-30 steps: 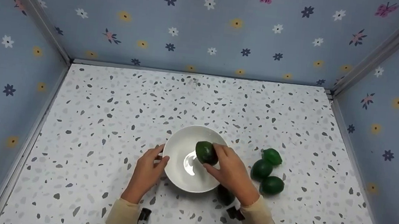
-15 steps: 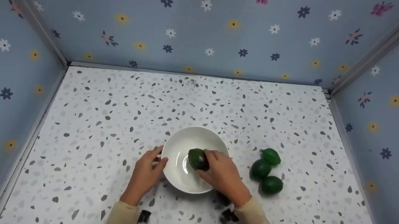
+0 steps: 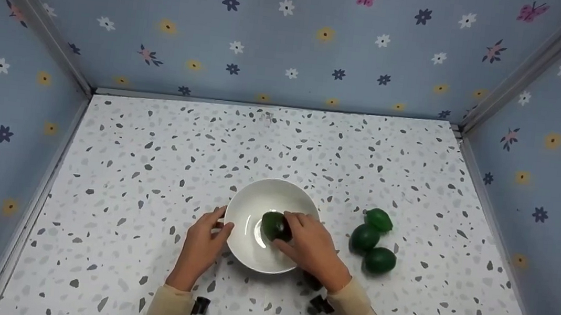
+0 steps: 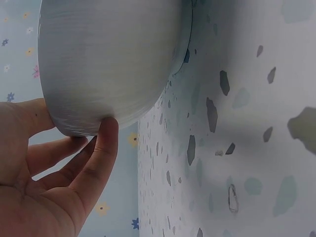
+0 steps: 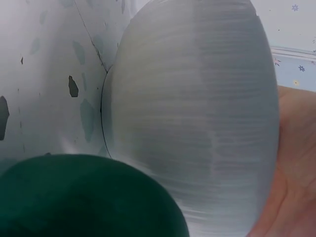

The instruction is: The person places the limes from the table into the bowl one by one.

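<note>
A white bowl point(image 3: 248, 251) stands on the speckled table. My left hand point(image 3: 201, 243) holds its left side, thumb at the rim and fingers against the outer wall point(image 4: 106, 64). Inside the bowl's opening, my right hand point(image 3: 310, 245) grips a dark green oval fruit point(image 3: 273, 225) between thumb and fingers. Another dark green fruit point(image 3: 312, 280) lies beside the bowl, partly hidden under the right wrist, and looms large as a green fruit point(image 5: 89, 197) in the right wrist view. In that view the bowl hides the right hand's fingers and the held fruit.
To the right of the bowl several things lie close together: a brighter green fruit with a nub point(image 3: 379, 220), a dark green fruit point(image 3: 365, 238) and another dark green fruit point(image 3: 379, 261). Blue flowered walls point(image 3: 294, 37) enclose the table point(image 3: 153, 164) at the back and sides.
My right hand has moved left and slightly toward me with the green fruit, bringing it further over the bowl's middle. The left hand keeps its place on the bowl.
</note>
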`<state>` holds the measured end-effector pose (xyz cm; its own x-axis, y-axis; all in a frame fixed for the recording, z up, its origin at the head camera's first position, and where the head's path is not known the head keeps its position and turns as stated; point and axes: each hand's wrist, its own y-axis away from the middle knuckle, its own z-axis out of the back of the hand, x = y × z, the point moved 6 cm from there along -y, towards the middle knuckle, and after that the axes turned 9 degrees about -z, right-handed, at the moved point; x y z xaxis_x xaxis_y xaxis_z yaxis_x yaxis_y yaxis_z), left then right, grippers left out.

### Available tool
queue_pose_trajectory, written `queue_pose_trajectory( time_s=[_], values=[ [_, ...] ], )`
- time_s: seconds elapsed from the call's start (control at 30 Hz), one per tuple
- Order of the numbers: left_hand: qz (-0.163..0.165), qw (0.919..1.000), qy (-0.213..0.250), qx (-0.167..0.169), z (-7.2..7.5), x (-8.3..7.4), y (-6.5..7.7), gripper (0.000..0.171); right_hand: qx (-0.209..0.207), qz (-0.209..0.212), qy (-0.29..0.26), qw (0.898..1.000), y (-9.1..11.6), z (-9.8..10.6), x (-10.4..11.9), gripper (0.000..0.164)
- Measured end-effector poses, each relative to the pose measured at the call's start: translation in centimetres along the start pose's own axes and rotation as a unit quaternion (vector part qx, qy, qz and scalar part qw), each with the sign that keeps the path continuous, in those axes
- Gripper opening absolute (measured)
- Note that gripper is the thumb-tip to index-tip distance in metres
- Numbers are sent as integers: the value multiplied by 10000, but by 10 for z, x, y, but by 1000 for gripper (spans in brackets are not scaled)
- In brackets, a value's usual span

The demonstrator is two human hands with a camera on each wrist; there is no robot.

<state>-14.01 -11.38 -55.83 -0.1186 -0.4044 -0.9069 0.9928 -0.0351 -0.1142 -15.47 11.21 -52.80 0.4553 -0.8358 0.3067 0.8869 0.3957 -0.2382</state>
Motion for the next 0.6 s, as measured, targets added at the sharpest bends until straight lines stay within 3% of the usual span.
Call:
queue_pose_trajectory(
  time_s=[0.3,0.6],
  values=[
    [-61,10000,38,51,-1,0,-1,45,-11,-34,-114,9999,0,5,-1,54],
    [-57,9999,47,67,0,0,-1,45,-536,177,-300,9980,4,28,-2,50]
  ],
)
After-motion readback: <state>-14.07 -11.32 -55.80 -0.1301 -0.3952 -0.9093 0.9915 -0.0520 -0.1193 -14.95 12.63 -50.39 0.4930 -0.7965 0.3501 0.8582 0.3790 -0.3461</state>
